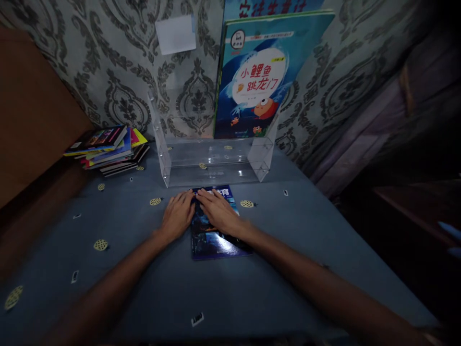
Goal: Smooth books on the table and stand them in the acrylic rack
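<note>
A dark blue glossy book or magazine (209, 246) lies flat on the table, its cover catching a bright reflection. My left hand (177, 215) rests at its upper left edge, fingers stretched forward and the fingertips touching the cover. Across the upper part of the cover lies my right hand (220, 211), palm down with the fingers extended. The two hands nearly meet at the index fingers and hide part of the title. Just beyond them stands a clear acrylic book rack (162, 158), with a blue picture book (248, 91) upright on its right side.
A messy stack of books (104, 149) sits at the back left, beside a brown wooden panel (32, 105). Another blue book (273, 6) stands behind the picture book. The table (144, 298) has a blue-grey cloth with pineapple prints. A curtain (345, 149) hangs at right.
</note>
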`<state>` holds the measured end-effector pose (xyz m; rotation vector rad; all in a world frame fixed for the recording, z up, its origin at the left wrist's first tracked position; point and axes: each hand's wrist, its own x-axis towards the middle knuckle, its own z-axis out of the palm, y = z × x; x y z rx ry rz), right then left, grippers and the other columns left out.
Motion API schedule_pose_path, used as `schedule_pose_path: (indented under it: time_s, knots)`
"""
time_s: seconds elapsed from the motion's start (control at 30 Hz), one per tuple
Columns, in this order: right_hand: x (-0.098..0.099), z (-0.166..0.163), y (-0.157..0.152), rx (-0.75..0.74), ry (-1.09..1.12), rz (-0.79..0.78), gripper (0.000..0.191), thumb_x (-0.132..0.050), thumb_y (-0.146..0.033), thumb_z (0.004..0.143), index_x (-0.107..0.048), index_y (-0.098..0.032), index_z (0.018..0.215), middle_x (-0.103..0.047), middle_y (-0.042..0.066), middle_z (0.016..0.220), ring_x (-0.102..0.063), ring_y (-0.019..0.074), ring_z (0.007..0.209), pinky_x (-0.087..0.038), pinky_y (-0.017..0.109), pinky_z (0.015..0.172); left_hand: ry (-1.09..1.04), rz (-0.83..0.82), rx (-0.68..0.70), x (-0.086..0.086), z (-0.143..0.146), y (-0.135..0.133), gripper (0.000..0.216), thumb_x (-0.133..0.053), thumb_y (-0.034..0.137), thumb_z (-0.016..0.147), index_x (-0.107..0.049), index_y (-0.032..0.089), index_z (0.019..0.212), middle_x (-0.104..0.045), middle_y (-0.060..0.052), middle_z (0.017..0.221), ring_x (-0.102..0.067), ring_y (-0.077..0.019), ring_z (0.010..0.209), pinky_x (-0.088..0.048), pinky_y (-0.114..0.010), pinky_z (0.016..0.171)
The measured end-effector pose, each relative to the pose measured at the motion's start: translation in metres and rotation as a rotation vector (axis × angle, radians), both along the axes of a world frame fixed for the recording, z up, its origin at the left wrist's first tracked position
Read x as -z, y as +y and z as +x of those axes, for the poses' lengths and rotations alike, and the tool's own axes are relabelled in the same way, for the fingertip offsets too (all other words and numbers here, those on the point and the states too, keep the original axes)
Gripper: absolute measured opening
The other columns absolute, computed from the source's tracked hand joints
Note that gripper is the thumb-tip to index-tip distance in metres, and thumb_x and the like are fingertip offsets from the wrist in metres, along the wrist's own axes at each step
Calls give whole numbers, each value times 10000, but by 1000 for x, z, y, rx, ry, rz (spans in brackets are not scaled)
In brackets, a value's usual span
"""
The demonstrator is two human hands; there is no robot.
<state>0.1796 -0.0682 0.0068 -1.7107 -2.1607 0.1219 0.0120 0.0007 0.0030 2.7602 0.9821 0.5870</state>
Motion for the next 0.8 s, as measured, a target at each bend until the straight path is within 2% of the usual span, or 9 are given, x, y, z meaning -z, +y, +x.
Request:
schedule_pose_path:
  time_s: [0.2, 0.33, 0.57, 0.7, 0.8]
  knots:
    - [7, 57, -17, 156, 112, 93, 354, -445, -185, 994, -659, -188, 1276, -645, 147, 1382, -556, 274, 1349, -327, 579, 1194, 2, -8, 16, -1, -1, 1, 349, -430, 212, 999, -564, 175, 1319, -614, -142, 1401, -562, -288, 1289, -462, -475, 1043]
    - [13, 84, -19, 156, 276, 108, 336, -473, -178, 968, -693, -217, 1219, -701, 101, 1309, -618, 252, 1280, -328, 569, 1195, -1, -44, 22, -2, -2, 2, 339, -436, 225, 994, -572, 177, 1302, -605, -145, 1416, -552, -289, 1312, -461, -482, 1051]
    - [9, 88, -17, 201, 451, 85, 352, -492, -172, 942, -738, -274, 1173, -741, 33, 1240, -676, 240, 1186, -493, 482, 1077, -87, -151, 26, 2, -8, 7, 397, -419, 269, 1000, -511, 198, 1380, -586, -133, 1443, -501, -276, 1388, -425, -519, 1101]
    - [10, 87, -17, 207, 444, 71, 370, -485, -143, 932, -743, -262, 1171, -743, 33, 1235, -671, 248, 1192, -494, 483, 1071, -89, -153, 35, 4, -11, 8, 401, -416, 279, 999, -520, 183, 1374, -570, -137, 1466, -477, -287, 1415, -414, -551, 1104]
    - [11, 87, -16, 216, 439, 73, 371, -492, -131, 928, -744, -259, 1167, -742, 32, 1237, -669, 246, 1195, -498, 471, 1065, -82, -109, 74, 3, -12, 7, 375, -422, 265, 992, -563, 180, 1329, -597, -139, 1439, -509, -276, 1392, -433, -516, 1091]
